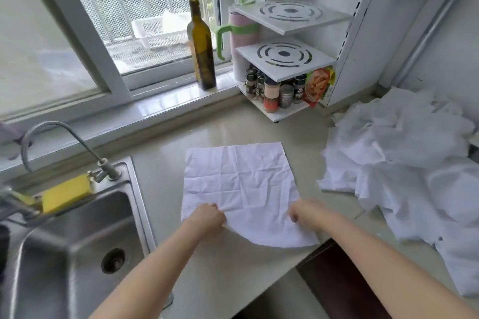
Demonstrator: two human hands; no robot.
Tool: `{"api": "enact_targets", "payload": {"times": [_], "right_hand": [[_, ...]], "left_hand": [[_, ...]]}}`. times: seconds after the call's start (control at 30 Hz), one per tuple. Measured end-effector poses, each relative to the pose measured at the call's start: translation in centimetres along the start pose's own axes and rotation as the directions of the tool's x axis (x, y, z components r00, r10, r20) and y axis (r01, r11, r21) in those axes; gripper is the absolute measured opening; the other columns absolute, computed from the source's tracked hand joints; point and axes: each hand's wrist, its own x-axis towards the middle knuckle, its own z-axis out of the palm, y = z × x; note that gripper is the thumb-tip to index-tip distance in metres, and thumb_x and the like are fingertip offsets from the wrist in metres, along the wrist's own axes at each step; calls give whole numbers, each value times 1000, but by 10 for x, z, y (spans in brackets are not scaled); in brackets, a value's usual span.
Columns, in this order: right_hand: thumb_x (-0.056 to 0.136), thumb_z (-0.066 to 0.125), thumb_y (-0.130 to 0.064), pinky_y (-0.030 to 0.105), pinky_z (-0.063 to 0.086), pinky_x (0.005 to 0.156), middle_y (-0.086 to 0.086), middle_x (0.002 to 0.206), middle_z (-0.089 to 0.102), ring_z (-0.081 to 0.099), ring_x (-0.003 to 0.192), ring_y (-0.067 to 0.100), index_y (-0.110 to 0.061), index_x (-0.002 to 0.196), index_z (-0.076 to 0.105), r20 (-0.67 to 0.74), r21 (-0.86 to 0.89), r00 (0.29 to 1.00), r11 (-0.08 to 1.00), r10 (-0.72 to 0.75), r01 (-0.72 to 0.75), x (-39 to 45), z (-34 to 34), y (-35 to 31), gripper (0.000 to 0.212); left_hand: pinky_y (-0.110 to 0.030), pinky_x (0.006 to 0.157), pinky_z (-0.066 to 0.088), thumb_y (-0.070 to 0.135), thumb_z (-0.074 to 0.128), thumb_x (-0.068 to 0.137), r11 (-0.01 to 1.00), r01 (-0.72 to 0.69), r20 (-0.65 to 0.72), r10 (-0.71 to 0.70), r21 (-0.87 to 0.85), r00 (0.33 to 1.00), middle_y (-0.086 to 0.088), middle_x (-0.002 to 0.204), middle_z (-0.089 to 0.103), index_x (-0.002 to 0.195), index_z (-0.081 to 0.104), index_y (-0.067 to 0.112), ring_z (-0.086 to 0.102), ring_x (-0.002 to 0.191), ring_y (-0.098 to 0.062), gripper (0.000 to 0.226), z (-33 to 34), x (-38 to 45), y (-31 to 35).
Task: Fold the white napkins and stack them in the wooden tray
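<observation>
While both hands sit at the near edge of the napkin (239,186), the cloth itself runs straight away from them toward the window, spread flat and creased, roughly square with no clear long axis, so a fold would likely carry the near edge up and over to the far edge. Left hand (207,217) has its fingers curled onto the near left part of the cloth, apparently pinching it; right hand (307,213) is curled at the near right part in the same way, though whether it truly nips fabric I cannot tell for sure. Neither hand is nearer than the other; they lie level, one at each side. Underneath is a pale countertop (233,280), bare around the wrists. Out to the right of the right hand lies the heap of unfolded napkins (404,171), close to but apart from the flat one. Left of the left hand is the steel sink (75,241) with a yellow sponge (66,193) on its rim. Farther ahead stand a spice rack (285,80) and a dark bottle (202,46) on the window sill. No wooden tray shows anywhere
</observation>
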Motion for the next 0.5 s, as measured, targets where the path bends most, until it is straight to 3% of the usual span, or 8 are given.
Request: {"api": "enact_targets", "payload": {"times": [0.07,0.17,0.23,0.27,0.33,0.4,0.5], "right_hand": [[88,52,-13,26,33,73,8,112,59,56,108,28,-8,105,63,-13,5,998,998,-65,65,-4,-3,-2,20],[85,61,-48,29,39,89,0,132,51,48,122,22,-17,133,48,-75,-24,979,982,-191,190,-13,6,-17,59],[82,62,-55,31,25,111,-4,153,28,26,142,19,-17,146,32,-91,-24,965,970,-244,243,-13,20,-29,80],[85,61,-51,31,16,116,-4,158,15,14,146,17,-16,149,25,-102,-60,960,965,-260,255,-14,26,-36,81],[91,55,-28,31,14,117,1,160,9,11,147,19,-12,148,28,-133,-136,951,955,-280,262,-10,34,-43,65],[92,45,-8,34,31,110,9,152,33,35,137,26,-12,139,41,-169,-102,958,971,-232,217,-5,39,-43,48],[89,42,-7,33,47,81,11,109,64,60,104,29,-15,103,60,-115,76,984,987,-135,145,2,27,-37,24]], "left_hand": [[-36,95,39,17,42,96,998,-15,21,16,-68,1000,-14,122,57,116,61,7,52,115,-32,29,10,2,-4],[-31,93,38,22,40,100,967,-2,47,15,-254,999,-13,121,59,115,62,8,53,114,-30,30,7,1,-7],[-31,90,38,29,36,102,927,10,72,19,-375,997,-15,121,59,114,61,3,54,112,-30,38,0,-1,-8],[-30,87,38,30,34,103,908,15,89,24,-419,996,-17,120,59,112,61,0,54,111,-30,41,-2,-3,-9],[-29,78,34,31,32,104,867,27,113,34,-498,993,-19,117,59,105,59,-2,55,109,-32,43,-4,-8,-11],[-27,71,31,33,32,104,829,47,134,34,-557,990,-22,112,59,92,55,0,56,105,-34,41,-3,-13,-16],[-29,62,32,40,35,101,812,78,208,54,-578,977,-16,88,55,73,46,12,54,73,-23,42,-1,-21,-24]]}}
